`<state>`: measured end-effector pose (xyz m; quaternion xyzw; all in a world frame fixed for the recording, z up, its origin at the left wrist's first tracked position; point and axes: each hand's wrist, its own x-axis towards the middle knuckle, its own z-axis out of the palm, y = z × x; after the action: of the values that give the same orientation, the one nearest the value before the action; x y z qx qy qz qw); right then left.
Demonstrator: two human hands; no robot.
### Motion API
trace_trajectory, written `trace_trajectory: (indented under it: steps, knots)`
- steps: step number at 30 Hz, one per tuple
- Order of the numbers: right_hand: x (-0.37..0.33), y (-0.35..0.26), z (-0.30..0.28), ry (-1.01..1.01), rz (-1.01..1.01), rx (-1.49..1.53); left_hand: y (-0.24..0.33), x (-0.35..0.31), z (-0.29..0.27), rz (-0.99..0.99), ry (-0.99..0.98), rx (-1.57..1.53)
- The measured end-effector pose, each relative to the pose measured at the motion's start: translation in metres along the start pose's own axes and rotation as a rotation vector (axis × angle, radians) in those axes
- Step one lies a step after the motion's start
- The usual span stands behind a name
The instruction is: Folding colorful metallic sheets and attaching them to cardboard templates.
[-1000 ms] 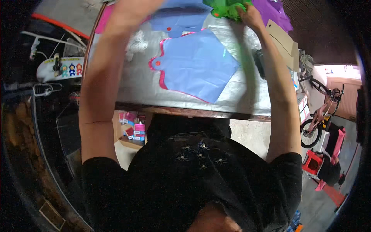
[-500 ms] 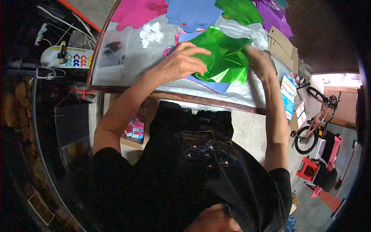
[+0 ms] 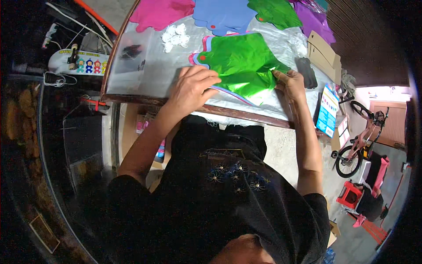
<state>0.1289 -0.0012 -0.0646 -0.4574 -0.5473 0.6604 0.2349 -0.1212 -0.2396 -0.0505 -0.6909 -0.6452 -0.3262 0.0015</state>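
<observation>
At the lower-left edge of the green foil sheet [image 3: 241,57] is the left hand [image 3: 193,88], fingers loosely bent, though I cannot tell whether they pinch it. The sheet lies over a blue sheet [image 3: 209,43], its long axis seeming to run rightward from its red-dotted tab [image 3: 202,58]. At its creased right end, the nearer right hand [image 3: 292,83] grasps the foil between thumb and fingers.

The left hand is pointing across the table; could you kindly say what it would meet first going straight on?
Most likely the green foil sheet: the left hand points rightward at its lower-left edge. Whether the fingers already touch it is unclear.
</observation>
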Motion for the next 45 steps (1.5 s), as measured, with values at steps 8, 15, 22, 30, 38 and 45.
trace_trajectory:
  steps: [8, 15, 22, 30, 38, 45]
  knots:
    - [0.005, -0.007, 0.002, 0.006, -0.001, -0.029, -0.007, 0.009, -0.001, -0.031, -0.028, -0.011]
    - [-0.014, -0.031, -0.011, 0.090, -0.151, -0.548, 0.000, 0.027, 0.007, 0.053, -0.057, -0.009]
    - [-0.053, -0.024, 0.008, 0.022, -0.984, -1.333, -0.001, 0.054, 0.004, 0.001, -0.245, -0.080]
    - [-0.018, -0.065, -0.068, -0.076, -0.927, -1.110, 0.003, 0.246, 0.060, 0.259, -0.146, -0.179]
    - [0.125, -0.083, -0.202, 0.186, -0.624, -1.462, -0.008, 0.398, 0.229, 0.385, -0.100, -0.073]
    - [0.097, -0.071, -0.244, -0.052, -0.649, -1.384, -0.027, 0.417, 0.255, 0.394, -0.188, 0.129]
